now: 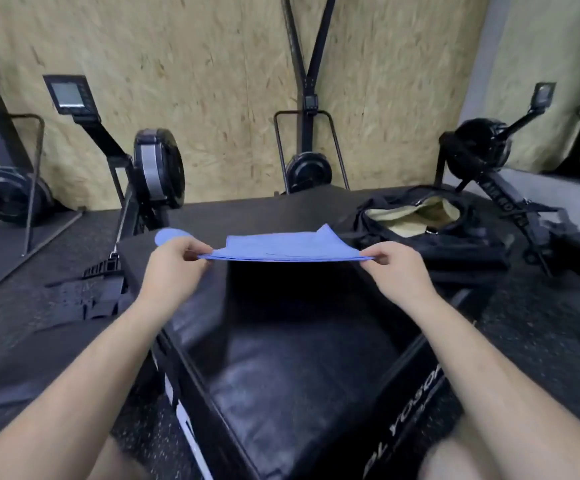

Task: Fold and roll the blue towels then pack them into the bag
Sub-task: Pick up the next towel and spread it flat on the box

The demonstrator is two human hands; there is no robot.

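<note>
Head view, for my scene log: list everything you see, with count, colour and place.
towel: one, blue, held flat above the box
blue patch: one, beyond the towel's left end; cannot tell whether it is a second towel
bag: one, black with beige lining, open, far right
box: one, black, padded, under the arms
exercise machines: four, black, along the wall
wall: one, tan chipboard, behind
hands: two; left hand and right hand each pinch a towel end
</note>
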